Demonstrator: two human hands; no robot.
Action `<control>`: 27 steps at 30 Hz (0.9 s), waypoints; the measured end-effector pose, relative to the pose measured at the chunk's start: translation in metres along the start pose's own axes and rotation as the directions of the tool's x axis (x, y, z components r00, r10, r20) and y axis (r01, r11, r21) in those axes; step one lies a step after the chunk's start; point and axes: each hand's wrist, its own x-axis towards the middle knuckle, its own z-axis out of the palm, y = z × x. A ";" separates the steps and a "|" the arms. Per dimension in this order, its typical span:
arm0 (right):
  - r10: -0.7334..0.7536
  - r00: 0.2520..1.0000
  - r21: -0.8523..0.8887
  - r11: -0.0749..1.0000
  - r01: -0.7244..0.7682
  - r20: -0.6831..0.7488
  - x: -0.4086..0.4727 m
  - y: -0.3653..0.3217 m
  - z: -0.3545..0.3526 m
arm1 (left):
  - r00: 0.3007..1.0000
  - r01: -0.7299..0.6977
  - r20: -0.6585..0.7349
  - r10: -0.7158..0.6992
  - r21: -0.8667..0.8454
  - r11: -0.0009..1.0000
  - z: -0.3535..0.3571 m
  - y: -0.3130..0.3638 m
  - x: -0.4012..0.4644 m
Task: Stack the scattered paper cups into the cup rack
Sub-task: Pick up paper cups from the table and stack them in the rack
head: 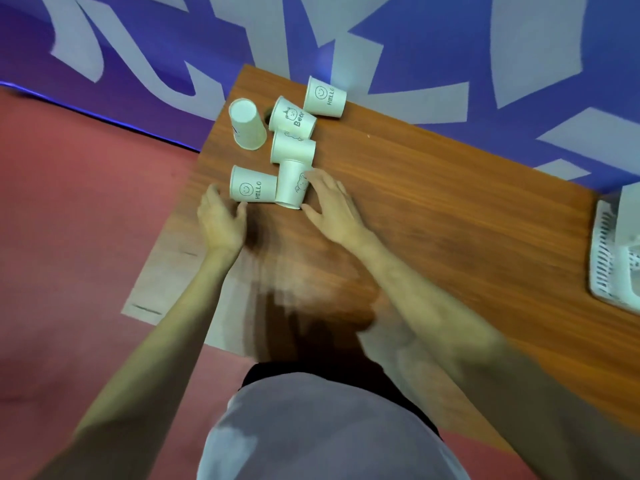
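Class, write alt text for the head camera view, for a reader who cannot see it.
Two bare hands, left hand and right hand, reach for six white paper cups clustered on a wooden table. A white slotted rack sits at the table's far right edge, apart from the cups.

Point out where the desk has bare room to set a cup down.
Bare wood runs from the right hand to the white rack at the right edge. The far left corner is crowded: six paper cups cluster there, both hands beside them.
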 end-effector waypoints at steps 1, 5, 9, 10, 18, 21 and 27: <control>-0.001 1.000 0.019 1.000 0.001 0.005 0.008 -0.002 0.000 | 0.999 0.033 -0.006 -0.033 -0.016 0.999 0.001 -0.001 0.004; 0.044 0.999 0.064 0.997 -0.045 0.017 0.035 -0.006 -0.003 | 0.995 0.101 0.008 -0.101 -0.119 0.988 0.003 0.003 0.013; 0.041 0.996 0.132 0.990 -0.052 0.082 0.043 -0.005 0.000 | 0.998 0.059 0.019 -0.057 -0.148 0.987 0.004 0.004 0.015; 0.049 0.995 0.155 0.986 -0.063 0.090 0.043 -0.005 0.001 | 0.999 0.049 0.022 -0.046 -0.138 0.989 0.004 0.003 0.015; 0.151 0.979 0.230 0.956 -0.180 0.137 0.013 0.001 0.007 | 0.999 0.044 0.028 -0.040 -0.159 0.986 0.007 -0.007 -0.018; 0.140 0.987 0.216 0.964 -0.154 0.080 -0.018 0.013 -0.002 | 1.000 0.002 0.025 0.003 -0.216 0.976 0.008 0.001 -0.040; 0.190 0.977 0.197 0.966 -0.168 -0.098 -0.103 0.071 -0.040 | 0.955 -0.282 0.039 0.294 -0.181 0.942 0.027 0.049 -0.083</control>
